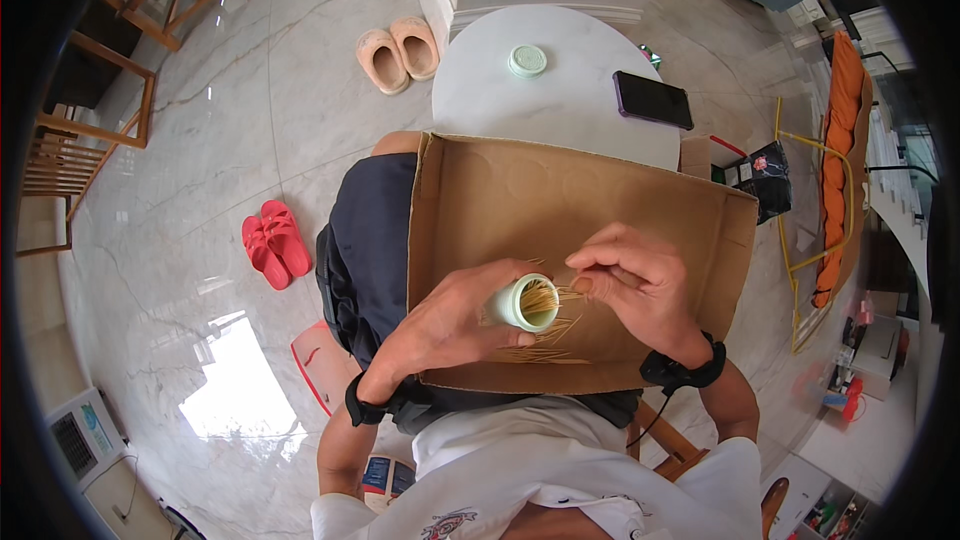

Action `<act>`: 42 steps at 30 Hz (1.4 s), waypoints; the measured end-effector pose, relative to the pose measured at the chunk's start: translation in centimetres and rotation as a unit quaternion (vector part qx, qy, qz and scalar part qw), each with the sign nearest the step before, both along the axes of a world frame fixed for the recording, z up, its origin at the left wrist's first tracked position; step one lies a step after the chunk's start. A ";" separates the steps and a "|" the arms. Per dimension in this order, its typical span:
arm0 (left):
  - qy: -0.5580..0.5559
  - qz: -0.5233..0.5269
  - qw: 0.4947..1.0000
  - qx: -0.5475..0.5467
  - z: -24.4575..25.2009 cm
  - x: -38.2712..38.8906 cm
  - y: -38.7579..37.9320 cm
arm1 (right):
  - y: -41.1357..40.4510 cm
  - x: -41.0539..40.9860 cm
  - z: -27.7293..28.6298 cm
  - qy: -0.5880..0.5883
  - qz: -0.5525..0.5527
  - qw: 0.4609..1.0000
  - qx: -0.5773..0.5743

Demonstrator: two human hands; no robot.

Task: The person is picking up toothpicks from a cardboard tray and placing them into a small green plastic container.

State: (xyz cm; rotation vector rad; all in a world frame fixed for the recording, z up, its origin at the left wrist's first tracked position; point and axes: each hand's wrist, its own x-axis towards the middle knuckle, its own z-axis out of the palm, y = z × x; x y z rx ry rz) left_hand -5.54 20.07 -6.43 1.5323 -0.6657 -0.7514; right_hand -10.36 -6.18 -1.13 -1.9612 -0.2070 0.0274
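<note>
A shallow cardboard box (585,187) rests on my lap. My left hand (465,311) is wrapped around a pale green cylindrical container (510,306), its open mouth facing up and showing many wooden toothpicks (538,297) inside. Loose toothpicks (536,354) lie on the box floor beneath and beside the container. Just right of the mouth, my right hand (626,277) has its thumb and index fingertips close together; whether a toothpick is between them cannot be told. A pale green round lid (527,61) sits on the white table beyond the box.
The round white table (480,90) also bears a dark smartphone (653,100) at its right. Beige slippers (397,55) and red sandals (276,244) lie on the floor to the left. At right stand a black bag (771,180) and a yellow metal frame (787,240) beside an orange cushion (835,165).
</note>
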 end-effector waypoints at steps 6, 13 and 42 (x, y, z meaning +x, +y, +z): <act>0.042 0.073 0.996 -0.039 -0.5 -0.3 0.4 | -1.6 -0.2 -1.3 0.043 0.057 0.984 -0.166; 0.084 0.113 0.989 -0.042 -0.5 -0.2 0.3 | -2.6 -2.2 -2.9 0.056 0.152 0.930 -0.329; -0.034 0.120 0.991 0.040 -0.1 -0.3 -0.2 | -1.6 -2.1 0.6 -0.104 0.085 0.944 -0.300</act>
